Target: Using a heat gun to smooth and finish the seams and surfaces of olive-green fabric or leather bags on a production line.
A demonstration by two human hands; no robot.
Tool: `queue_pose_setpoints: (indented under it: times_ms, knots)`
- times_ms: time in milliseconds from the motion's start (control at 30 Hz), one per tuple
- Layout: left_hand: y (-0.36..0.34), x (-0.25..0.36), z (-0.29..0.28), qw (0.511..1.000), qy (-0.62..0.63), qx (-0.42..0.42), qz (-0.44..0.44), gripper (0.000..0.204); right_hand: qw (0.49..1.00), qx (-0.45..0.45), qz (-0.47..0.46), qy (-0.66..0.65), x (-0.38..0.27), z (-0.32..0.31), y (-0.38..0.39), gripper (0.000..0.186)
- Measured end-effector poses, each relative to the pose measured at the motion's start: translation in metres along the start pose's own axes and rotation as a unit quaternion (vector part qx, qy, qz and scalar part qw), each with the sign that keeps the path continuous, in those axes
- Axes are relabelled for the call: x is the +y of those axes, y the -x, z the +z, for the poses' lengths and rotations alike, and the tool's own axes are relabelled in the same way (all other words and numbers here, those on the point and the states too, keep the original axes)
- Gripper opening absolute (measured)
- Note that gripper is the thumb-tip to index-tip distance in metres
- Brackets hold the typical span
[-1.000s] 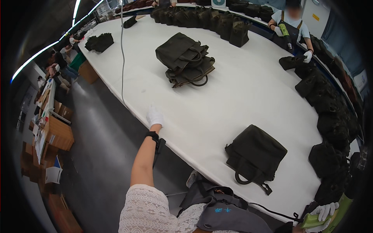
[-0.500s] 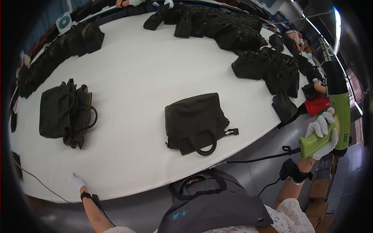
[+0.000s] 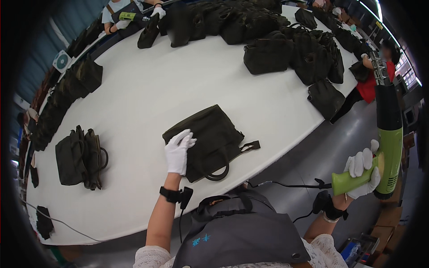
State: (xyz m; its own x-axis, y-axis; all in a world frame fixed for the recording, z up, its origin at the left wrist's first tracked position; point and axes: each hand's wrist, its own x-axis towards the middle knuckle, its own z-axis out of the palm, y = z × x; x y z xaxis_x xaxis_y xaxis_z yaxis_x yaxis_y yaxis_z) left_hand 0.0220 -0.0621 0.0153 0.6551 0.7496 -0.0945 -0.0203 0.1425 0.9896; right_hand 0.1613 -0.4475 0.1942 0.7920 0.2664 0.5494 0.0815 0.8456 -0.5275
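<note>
A dark olive handbag [image 3: 210,134] lies flat on the white table in front of me, its looped handle toward the near edge and a buckled strap sticking out at its right. On the bag's left part rests my left hand [image 3: 178,154], white-gloved, fingers stretched out and slightly apart. Off the table's right side, my right hand [image 3: 359,172], also gloved, is wrapped round the grip of a green heat gun [image 3: 389,147]. The gun's metal nozzle points upward, away from the bag, and its black cord runs left from the grip.
Upright dark bags [image 3: 80,156] stand on the left of the white table [image 3: 134,107]. More bags [image 3: 313,58] crowd the far and right edges. Across the table a person [image 3: 123,15] holds another green tool. Someone in red [image 3: 368,89] is at the right. Cardboard boxes [image 3: 389,216] stand lower right.
My left hand has moved from the table's near left edge onto the handbag. The bag sits turned slightly. My right hand still grips the heat gun, a little lower in view.
</note>
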Motion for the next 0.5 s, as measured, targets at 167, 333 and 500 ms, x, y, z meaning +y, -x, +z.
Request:
queue_pose_setpoints:
  times_ms: [167, 333, 500]
  knots:
    - [-0.051, -0.038, 0.073, 0.964, -0.188, -0.022, 0.187, 0.021, 0.999, 0.011, 0.014, 0.028, -0.012, -0.042, 0.013, 0.068]
    - [-0.066, -0.046, 0.100, 0.924, -0.294, 0.008, 0.244, 0.016, 0.981, 0.085, 0.163, 0.064, 0.000, -0.090, 0.028, 0.069]
    - [-0.053, -0.049, 0.088, 0.939, -0.274, 0.033, 0.205, 0.015, 0.923, 0.187, 0.335, 0.037, 0.083, -0.163, 0.043, 0.060]
